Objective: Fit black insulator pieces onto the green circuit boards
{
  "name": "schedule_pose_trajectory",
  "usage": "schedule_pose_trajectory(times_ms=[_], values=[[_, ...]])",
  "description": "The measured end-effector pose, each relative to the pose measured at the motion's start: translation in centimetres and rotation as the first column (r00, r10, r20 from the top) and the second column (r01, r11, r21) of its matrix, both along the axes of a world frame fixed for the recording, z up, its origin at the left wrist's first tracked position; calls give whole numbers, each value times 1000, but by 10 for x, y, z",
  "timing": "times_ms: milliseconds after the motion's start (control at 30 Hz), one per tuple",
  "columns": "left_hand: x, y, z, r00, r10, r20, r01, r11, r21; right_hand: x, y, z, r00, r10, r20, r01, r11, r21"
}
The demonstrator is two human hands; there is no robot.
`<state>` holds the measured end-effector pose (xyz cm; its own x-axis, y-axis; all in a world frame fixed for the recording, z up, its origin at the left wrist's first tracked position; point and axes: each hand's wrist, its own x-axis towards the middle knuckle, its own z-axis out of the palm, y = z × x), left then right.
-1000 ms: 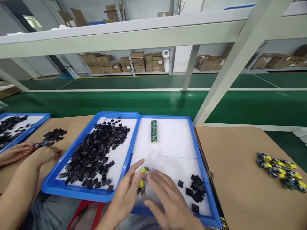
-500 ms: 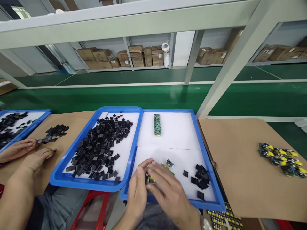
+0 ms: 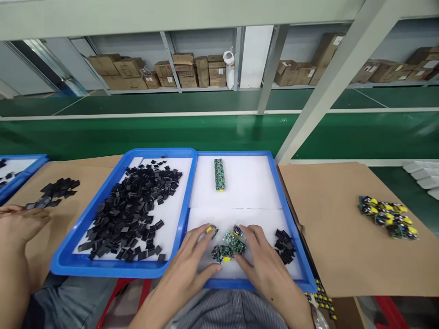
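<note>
Both my hands rest in the near half of the right blue tray point(image 3: 278, 194), fingers spread around a small cluster of green circuit boards point(image 3: 229, 244) with yellow parts. My left hand point(image 3: 192, 262) lies flat at the cluster's left, its fingertips touching one board. On the right side of the cluster my right hand point(image 3: 264, 260) lies flat with its fingertips at the boards. A small pile of black square parts point(image 3: 284, 246) sits just right of my right hand. A strip of green boards point(image 3: 219, 174) lies at the tray's far end.
The left blue tray point(image 3: 103, 267) holds a big heap of black parts point(image 3: 132, 208). At the far left, another person's hand point(image 3: 20, 224) rests on cardboard beside a small pile of black parts point(image 3: 56, 191). More yellow-topped boards point(image 3: 387, 215) lie on cardboard at right. A green conveyor point(image 3: 206, 132) runs behind.
My hands, which were together holding boards above the tray, have come down and spread flat. The boards now lie in a cluster on the white liner. The view has tipped downward.
</note>
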<state>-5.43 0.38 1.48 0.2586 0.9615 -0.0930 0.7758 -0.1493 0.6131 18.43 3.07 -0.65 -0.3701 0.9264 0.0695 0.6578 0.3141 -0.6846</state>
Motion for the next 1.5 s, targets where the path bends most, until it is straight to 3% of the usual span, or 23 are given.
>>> schedule_pose_trajectory(times_ms=[133,267,333,400,533,633,733,833,900,933,1000,1033,1067,1200,1267,1367,1433,1500], values=[[-7,9,4,999,-6,53,12,994,-109,0,2,5,994,77,-80,-83,994,-76],[-22,36,33,989,-143,37,147,972,-184,8,2,6,994,90,-54,-97,986,-135],[-22,66,48,991,-136,22,137,978,-154,11,2,6,996,94,-5,-94,991,-97],[-11,107,53,997,46,66,-41,996,-75,11,2,6,990,139,34,-138,990,-35],[29,191,41,974,192,122,-190,981,-24,14,3,9,978,182,99,-189,980,66],[44,223,39,945,242,221,-228,970,-88,31,6,11,982,151,116,-167,976,138],[39,206,51,906,209,368,-122,961,-247,51,14,15,999,14,52,-24,977,213],[27,154,62,838,146,526,102,904,-414,59,28,27,996,-77,-56,90,945,314],[22,116,63,765,152,626,234,840,-490,56,38,39,993,30,-110,18,912,410],[20,99,62,640,231,733,341,769,-541,52,41,45,985,124,-124,-55,892,450],[16,73,60,477,346,808,475,673,-568,44,44,56,941,310,-133,-215,855,473],[13,64,60,447,366,816,516,640,-569,40,43,60,919,370,-135,-273,845,459],[9,57,61,470,347,811,528,626,-574,36,40,62,905,402,-136,-311,847,432],[-3,37,68,674,167,719,518,587,-622,19,19,58,885,441,-151,-383,872,305],[-1,25,64,695,177,697,465,628,-624,7,9,46,895,403,-190,-331,887,323],[11,6,48,641,313,701,175,829,-531,-17,5,25,945,184,-269,-46,892,451],[17,-1,39,570,422,705,2,857,-515,-30,9,15,952,87,-293,55,895,443],[14,-1,37,473,547,691,-126,818,-561,-36,15,12,974,83,-210,3,925,381]])
